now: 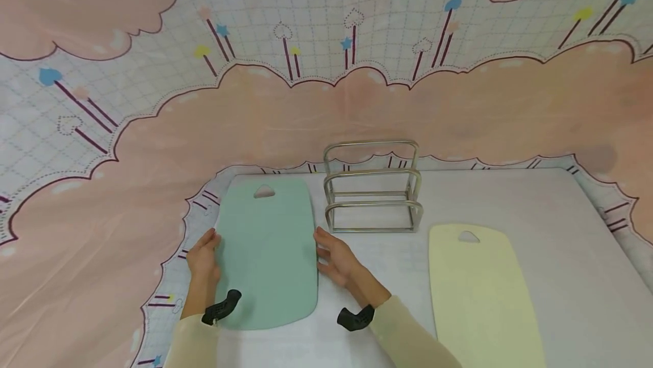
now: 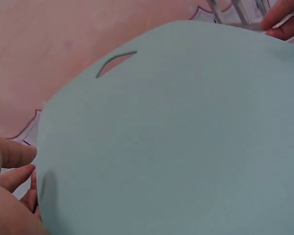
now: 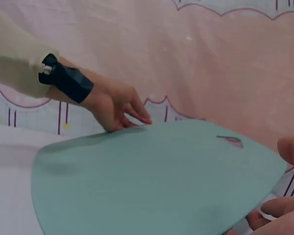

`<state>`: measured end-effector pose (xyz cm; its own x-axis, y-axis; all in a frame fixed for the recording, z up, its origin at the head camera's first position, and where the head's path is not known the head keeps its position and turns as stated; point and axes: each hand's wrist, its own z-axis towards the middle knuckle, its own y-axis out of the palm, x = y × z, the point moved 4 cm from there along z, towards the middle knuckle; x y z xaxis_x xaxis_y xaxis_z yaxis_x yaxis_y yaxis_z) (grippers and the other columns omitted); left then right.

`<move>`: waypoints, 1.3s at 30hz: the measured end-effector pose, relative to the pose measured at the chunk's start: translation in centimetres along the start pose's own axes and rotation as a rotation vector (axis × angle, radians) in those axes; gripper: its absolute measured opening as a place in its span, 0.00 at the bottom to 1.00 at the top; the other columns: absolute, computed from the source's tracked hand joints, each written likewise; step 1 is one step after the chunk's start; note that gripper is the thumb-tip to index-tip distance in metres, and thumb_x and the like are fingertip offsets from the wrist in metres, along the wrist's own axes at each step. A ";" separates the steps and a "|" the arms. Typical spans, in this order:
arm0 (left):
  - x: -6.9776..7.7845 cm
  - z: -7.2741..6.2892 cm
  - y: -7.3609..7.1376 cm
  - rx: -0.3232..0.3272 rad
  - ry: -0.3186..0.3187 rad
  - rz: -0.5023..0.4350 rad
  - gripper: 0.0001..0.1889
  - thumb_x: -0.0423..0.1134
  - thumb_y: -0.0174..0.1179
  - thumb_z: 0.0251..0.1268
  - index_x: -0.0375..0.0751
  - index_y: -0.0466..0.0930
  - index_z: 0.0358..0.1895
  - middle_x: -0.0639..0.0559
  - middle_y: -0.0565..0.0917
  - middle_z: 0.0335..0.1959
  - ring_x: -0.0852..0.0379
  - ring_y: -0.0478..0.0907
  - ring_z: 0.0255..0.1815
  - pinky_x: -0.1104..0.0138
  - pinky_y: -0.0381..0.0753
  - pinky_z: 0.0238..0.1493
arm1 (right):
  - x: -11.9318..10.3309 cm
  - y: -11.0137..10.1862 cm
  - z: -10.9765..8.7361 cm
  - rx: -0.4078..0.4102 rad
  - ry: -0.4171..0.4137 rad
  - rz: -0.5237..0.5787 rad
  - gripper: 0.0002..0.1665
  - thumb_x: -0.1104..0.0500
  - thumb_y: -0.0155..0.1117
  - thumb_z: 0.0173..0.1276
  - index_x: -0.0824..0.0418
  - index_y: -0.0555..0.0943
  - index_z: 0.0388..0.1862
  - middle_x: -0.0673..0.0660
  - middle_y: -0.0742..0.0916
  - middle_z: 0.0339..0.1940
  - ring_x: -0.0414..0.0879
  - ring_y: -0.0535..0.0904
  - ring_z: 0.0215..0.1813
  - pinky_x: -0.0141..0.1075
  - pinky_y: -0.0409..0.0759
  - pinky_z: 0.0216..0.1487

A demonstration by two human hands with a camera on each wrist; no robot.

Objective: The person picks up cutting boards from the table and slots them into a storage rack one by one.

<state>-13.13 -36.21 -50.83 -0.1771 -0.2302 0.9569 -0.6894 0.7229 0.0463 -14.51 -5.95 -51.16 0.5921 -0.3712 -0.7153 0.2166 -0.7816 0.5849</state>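
A pale green cutting board [image 1: 267, 254] with a handle hole is held between both hands, its face toward the head camera. My left hand [image 1: 204, 260] holds its left edge; in the left wrist view the thumb [image 2: 19, 152] lies beside that edge, with fingers just below. On the opposite edge, my right hand [image 1: 339, 257] holds the board, fingertips along the side. Pink cloth shows through the hole in both wrist views. From the right wrist camera, the board [image 3: 157, 181] partly hides the left hand [image 3: 117, 105].
Behind the right hand stands a metal wire rack [image 1: 373, 203] with upright loops. A pale yellow cutting board [image 1: 482, 300] lies to the right on the white table [image 1: 576, 254]. Patterned cloth [image 1: 285, 118] hangs behind and drapes at the left side.
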 end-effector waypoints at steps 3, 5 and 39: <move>1.0 -0.4 0.4 -0.019 0.023 -0.016 0.25 0.29 0.52 0.70 0.27 0.62 0.68 0.48 0.72 0.63 0.57 0.64 0.64 0.73 0.54 0.66 | -0.7 0.6 -0.1 -0.039 -0.007 -0.018 0.43 0.49 0.55 0.72 0.60 0.49 0.78 0.63 0.52 0.77 0.61 0.46 0.75 0.59 0.44 0.70; 1.6 -0.7 0.7 -0.034 0.042 0.003 0.25 0.29 0.52 0.70 0.28 0.62 0.69 0.46 0.68 0.65 0.57 0.62 0.63 0.72 0.54 0.65 | -1.1 1.0 -0.2 -0.064 -0.013 -0.029 0.43 0.50 0.54 0.73 0.59 0.46 0.78 0.63 0.49 0.77 0.61 0.43 0.76 0.61 0.43 0.70; 9.2 -7.0 1.4 -0.170 0.275 0.477 0.40 0.49 0.53 0.71 0.34 0.43 0.75 0.37 0.52 0.74 0.38 0.51 0.72 0.42 0.55 0.66 | -5.6 4.9 -2.6 -0.142 -0.190 -0.374 0.48 0.39 0.50 0.73 0.56 0.40 0.79 0.54 0.46 0.78 0.59 0.43 0.76 0.69 0.53 0.62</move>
<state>-10.81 -32.81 -39.93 -0.2363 0.3083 0.9215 -0.4512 0.8051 -0.3851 -14.77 -6.40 -43.36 0.3024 -0.1722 -0.9375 0.5008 -0.8082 0.3100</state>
